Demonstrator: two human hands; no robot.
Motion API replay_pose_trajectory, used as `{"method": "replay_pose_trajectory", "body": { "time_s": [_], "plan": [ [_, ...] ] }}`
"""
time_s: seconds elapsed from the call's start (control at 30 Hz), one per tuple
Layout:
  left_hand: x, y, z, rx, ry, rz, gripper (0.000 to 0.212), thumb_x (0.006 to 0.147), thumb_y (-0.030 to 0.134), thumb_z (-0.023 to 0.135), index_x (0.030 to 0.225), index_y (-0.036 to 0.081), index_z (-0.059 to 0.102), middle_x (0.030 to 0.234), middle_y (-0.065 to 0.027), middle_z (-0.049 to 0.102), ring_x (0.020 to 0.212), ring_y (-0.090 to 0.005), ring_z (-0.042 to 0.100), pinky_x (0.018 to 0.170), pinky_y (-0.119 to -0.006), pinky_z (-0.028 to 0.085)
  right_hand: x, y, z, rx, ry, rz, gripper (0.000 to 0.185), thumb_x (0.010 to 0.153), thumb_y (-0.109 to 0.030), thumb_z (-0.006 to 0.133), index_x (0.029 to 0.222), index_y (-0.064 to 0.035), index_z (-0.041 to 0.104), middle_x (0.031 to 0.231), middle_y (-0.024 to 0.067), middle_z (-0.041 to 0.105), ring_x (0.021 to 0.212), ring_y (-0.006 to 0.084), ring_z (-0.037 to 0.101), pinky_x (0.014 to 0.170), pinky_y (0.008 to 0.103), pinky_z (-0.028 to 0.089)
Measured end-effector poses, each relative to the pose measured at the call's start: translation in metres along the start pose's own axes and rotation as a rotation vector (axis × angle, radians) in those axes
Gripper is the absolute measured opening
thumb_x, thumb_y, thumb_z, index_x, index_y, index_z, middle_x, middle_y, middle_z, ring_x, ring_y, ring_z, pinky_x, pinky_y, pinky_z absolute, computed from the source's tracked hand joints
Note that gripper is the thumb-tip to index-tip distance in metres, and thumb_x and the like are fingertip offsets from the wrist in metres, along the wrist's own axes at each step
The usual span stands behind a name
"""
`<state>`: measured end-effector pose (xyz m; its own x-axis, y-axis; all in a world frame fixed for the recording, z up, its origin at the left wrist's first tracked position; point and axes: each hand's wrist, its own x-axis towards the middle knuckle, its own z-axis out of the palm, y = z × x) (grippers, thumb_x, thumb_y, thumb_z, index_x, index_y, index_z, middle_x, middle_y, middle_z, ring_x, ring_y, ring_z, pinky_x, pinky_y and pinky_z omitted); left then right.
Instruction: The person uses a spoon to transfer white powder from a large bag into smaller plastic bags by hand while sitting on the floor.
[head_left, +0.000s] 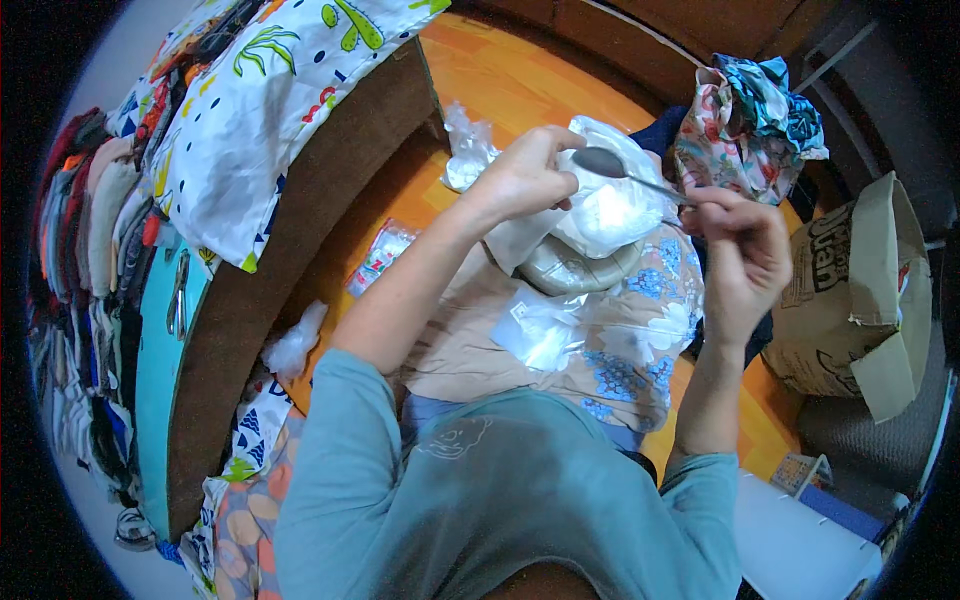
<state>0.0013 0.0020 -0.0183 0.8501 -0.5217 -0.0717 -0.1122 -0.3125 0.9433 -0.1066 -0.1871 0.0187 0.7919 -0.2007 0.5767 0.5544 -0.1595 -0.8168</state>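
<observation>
My right hand (742, 251) grips the handle of a metal spoon (600, 162), its bowl pointing left above an open white plastic bag (607, 214). The bag's contents look white, but glare hides what they are. My left hand (529, 172) is at the bag's left edge with its fingers bent, close to the spoon's bowl. Whether it pinches the plastic is unclear. Under the bag sits a round, beige, plastic-wrapped bundle (577, 270). A small clear plastic bag (541, 328) lies on the floral cloth (465, 315) over my lap.
On the left, a brown-sided bench (360, 195) bears patterned fabric (225, 150) and metal scissors (178, 296). Crumpled plastic (296, 343) and a printed packet (382, 255) lie nearby. A cardboard box (832, 300) and a floral bag (739, 142) stand at right on the orange floor.
</observation>
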Motion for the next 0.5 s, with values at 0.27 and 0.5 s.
{"method": "replay_pose_trajectory", "body": {
  "time_s": [0.27,0.5],
  "plan": [
    [-0.012,-0.005,-0.012,0.013,-0.005,-0.014,0.055,0.066,0.000,0.048,0.120,-0.008,0.047,0.079,-0.0145,0.062,0.060,-0.0159,0.062,0.055,-0.027,0.050,0.006,0.046,-0.015,-0.044,0.135,0.167,0.006,0.084,0.002,0.054,0.080,-0.0011,0.050,0.082,0.0081,0.061,0.063,0.0088,0.055,0.058,0.0208,0.047],
    [-0.023,0.005,-0.016,-0.002,-0.013,-0.039,0.055,0.064,-0.001,0.047,0.118,-0.006,0.050,0.078,-0.0134,0.062,0.059,-0.0147,0.061,0.055,-0.026,0.050,-0.004,0.099,0.014,-0.034,0.021,0.252,0.007,0.081,0.003,0.055,0.076,0.0002,0.051,0.074,0.0042,0.057,0.058,0.0072,0.054,0.052,0.0197,0.047]
  ]
}}
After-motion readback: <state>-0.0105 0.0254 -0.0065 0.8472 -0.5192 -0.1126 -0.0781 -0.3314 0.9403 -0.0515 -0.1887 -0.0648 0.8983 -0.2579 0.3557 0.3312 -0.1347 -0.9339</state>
